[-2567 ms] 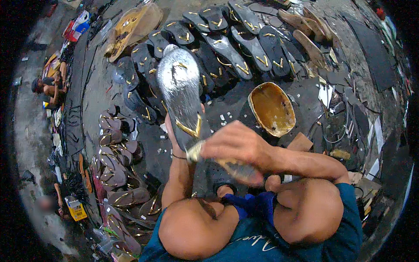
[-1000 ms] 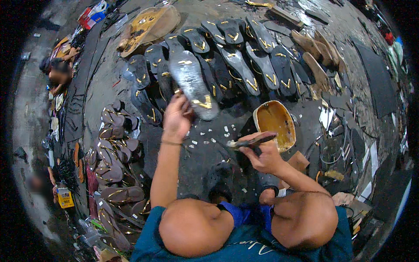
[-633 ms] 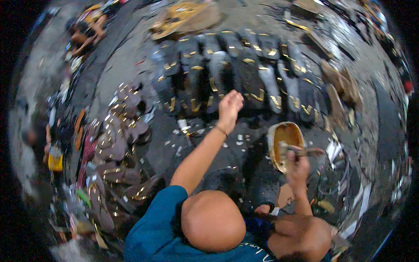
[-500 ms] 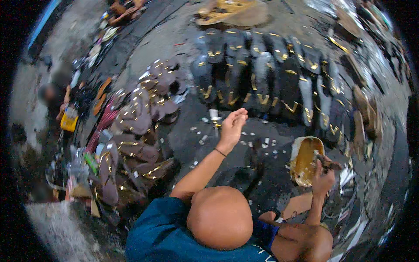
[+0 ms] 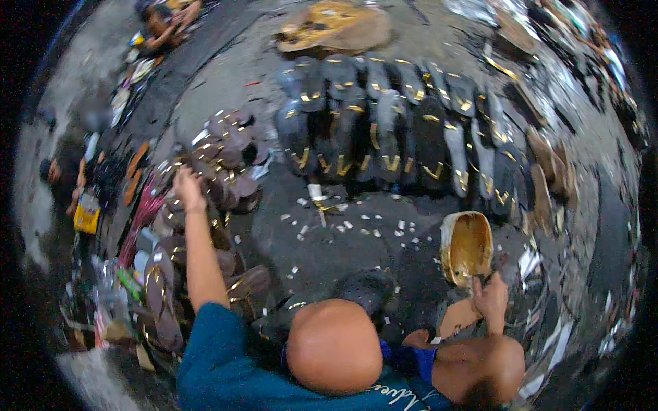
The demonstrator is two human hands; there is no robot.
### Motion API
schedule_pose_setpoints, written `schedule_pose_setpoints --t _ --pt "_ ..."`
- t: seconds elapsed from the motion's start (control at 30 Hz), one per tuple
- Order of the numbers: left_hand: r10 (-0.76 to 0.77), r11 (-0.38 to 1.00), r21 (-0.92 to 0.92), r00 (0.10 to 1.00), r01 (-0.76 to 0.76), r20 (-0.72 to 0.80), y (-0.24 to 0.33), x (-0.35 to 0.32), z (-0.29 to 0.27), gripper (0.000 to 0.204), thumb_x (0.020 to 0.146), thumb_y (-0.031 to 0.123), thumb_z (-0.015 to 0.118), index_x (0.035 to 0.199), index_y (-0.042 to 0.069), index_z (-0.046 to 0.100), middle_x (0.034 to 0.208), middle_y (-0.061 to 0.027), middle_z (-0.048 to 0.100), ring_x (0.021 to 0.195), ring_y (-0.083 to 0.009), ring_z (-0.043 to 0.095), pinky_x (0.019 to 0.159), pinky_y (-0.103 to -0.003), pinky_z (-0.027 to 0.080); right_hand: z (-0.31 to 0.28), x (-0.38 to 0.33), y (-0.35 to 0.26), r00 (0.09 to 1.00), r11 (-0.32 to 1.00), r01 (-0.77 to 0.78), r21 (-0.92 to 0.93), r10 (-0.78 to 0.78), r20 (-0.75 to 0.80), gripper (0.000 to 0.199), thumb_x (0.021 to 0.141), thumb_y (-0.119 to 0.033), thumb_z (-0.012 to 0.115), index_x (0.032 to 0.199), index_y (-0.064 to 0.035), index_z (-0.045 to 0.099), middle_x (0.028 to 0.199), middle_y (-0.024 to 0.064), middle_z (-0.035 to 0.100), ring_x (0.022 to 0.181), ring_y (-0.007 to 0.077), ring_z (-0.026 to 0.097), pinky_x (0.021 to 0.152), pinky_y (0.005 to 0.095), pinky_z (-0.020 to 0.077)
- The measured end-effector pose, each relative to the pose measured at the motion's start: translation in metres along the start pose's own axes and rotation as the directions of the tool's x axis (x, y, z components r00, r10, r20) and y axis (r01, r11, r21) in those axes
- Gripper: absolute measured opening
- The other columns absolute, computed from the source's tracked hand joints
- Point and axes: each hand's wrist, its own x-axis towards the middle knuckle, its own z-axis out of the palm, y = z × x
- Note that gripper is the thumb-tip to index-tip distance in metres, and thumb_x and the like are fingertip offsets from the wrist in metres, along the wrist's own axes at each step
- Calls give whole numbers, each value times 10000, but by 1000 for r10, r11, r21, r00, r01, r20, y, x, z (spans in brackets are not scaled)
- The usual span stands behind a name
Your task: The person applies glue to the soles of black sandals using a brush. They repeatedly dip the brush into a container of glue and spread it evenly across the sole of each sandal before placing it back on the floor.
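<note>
My left hand (image 5: pixel 186 189) is stretched out to the far left over a heap of brown sandal pieces (image 5: pixel 226 147); blur hides whether its fingers grip one. My right hand (image 5: pixel 490 299) sits low on the right, closed around a dark brush (image 5: pixel 495 268) whose tip is at the near rim of a yellow-stained glue bowl (image 5: pixel 466 241). A row of dark soles with gold straps (image 5: pixel 391 140) lies side by side across the floor ahead of me.
Small white scraps (image 5: pixel 343 222) litter the dark floor between me and the row. More brown soles (image 5: pixel 164 288) are stacked at my left. A tan pile (image 5: pixel 332 27) lies beyond the row. Another person (image 5: pixel 164 17) sits at the far upper left.
My left hand set the silver sole into the row, then swung left to the brown heap. My right hand carried the brush to the glue bowl. The view has turned left.
</note>
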Motion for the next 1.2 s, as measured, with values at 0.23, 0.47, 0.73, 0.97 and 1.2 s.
schedule_pose_setpoints --t 0.23,0.47,0.73,0.97,1.2 --pt "-226 966 257 565 26 793 46 -286 60 221 950 177 565 1070 -7 595 881 -44 612 698 -138 636 614 -280 553 -37 -14 -28 973 993 -115 -5 114 200 361 795 -245 710 1012 17 590 864 227 641 775 382 622 693 432 498" --pt "-141 523 143 80 -840 987 -65 -374 98 669 885 442 568 1401 50 401 1537 -210 190 1437 -364 127 1141 -523 98 -75 24 -72 985 458 -88 885 -92 146 258 904 -134 630 1119 8 605 986 35 655 869 131 617 747 297 505" --pt "-363 487 241 -56 840 930 25 -384 175 518 999 405 319 1337 45 477 1295 -140 549 1152 -269 560 976 -416 450 -72 67 -173 843 305 509 805 -364 -396 252 831 -112 691 1075 -59 649 996 118 672 959 262 641 845 367 500" --pt "-399 689 217 112 691 910 56 -402 196 529 989 454 388 1345 72 476 1247 -109 579 1064 -216 606 912 -370 509 -51 69 -178 532 249 842 480 -536 -655 261 756 -27 656 1008 -92 674 874 118 676 801 342 641 708 416 500" --pt "-235 333 124 -45 935 971 66 -386 189 598 988 499 331 1385 62 427 1332 -152 520 1135 -289 576 962 -429 484 -59 97 -172 778 425 628 653 -306 -549 220 783 -16 637 995 -70 663 894 137 678 900 316 654 789 394 510"
